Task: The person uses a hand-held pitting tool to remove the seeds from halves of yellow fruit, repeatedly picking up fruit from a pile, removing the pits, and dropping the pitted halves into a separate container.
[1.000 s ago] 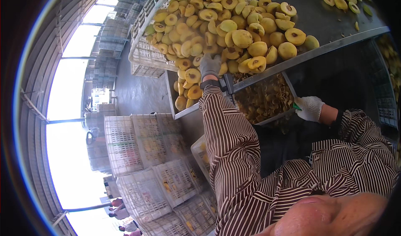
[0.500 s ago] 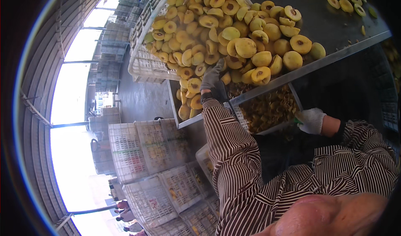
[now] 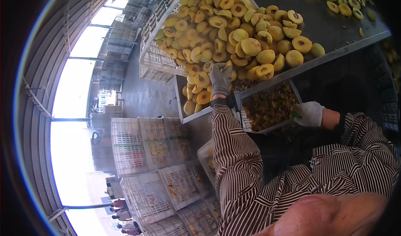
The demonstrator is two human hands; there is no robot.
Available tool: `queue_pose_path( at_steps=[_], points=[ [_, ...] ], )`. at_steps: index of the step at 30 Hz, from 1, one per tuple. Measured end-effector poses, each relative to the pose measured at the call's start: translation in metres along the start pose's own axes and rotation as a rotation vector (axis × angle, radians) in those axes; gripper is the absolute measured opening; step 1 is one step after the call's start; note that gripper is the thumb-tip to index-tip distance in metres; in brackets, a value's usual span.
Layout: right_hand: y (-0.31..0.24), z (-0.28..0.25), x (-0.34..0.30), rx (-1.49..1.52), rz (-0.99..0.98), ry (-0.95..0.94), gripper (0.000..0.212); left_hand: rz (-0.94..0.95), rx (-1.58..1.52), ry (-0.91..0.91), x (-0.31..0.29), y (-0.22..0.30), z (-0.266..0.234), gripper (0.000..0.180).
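Halved yellow peaches (image 3: pixel 250 47) lie heaped on a metal table, some showing brown pit hollows. My left hand (image 3: pixel 221 79), in a grey glove, is at the near edge of the heap, its fingers curled on a peach half (image 3: pixel 228 64). My right hand (image 3: pixel 310 114), in a pale knitted glove, is closed round a tool with a green handle (image 3: pixel 297 116); its working end cannot be made out. Between the hands, below the table edge, sits a bin (image 3: pixel 249 121) of brownish scraps (image 3: pixel 269 106).
A white plastic crate (image 3: pixel 158 63) lies tipped at the heap's left. A metal rim (image 3: pixel 190 118) borders the table. More peach halves (image 3: pixel 344 8) lie at the far right. Stacked crates (image 3: pixel 144 146) stand on the left, and people (image 3: pixel 121 215) are in the distance.
My left hand has drawn back slightly and turned, its fingers now curled on a peach half. My right hand stays by the bin with the green-handled tool. The whole view has shifted a little.
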State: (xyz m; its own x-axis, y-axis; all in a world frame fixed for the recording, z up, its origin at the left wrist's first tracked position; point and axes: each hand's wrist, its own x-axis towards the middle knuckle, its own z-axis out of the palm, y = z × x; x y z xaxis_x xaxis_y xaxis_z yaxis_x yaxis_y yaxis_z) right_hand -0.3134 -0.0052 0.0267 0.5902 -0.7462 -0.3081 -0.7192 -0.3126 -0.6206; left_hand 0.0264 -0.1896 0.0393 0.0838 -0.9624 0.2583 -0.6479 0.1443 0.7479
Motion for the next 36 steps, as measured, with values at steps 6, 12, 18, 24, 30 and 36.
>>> queue_pose_path(
  at_steps=[6,12,18,24,30,36],
  points=[
    [-0.027,-0.06,0.034,0.621,0.018,0.248,0.05,0.52,0.099,0.232,-0.084,0.095,0.0,0.05],
    [-0.018,-0.057,0.064,1.371,0.045,0.043,0.044,0.554,0.162,0.233,-0.163,0.145,0.047,0.073],
    [0.002,-0.037,0.076,1.259,-0.027,0.111,0.04,-0.199,-0.927,0.009,-0.185,0.132,0.055,0.051],
    [-0.005,-0.027,0.075,0.369,-0.244,0.648,0.036,-0.107,-0.579,-0.039,-0.175,0.103,0.083,0.052],
    [-0.009,-0.023,0.042,-0.037,-0.259,0.52,0.031,0.007,-0.281,0.081,-0.179,0.106,0.088,0.054],
    [-0.015,-0.02,0.048,-0.177,-0.272,0.419,0.033,0.004,-0.37,0.153,-0.179,0.119,0.091,0.052]
  ],
)
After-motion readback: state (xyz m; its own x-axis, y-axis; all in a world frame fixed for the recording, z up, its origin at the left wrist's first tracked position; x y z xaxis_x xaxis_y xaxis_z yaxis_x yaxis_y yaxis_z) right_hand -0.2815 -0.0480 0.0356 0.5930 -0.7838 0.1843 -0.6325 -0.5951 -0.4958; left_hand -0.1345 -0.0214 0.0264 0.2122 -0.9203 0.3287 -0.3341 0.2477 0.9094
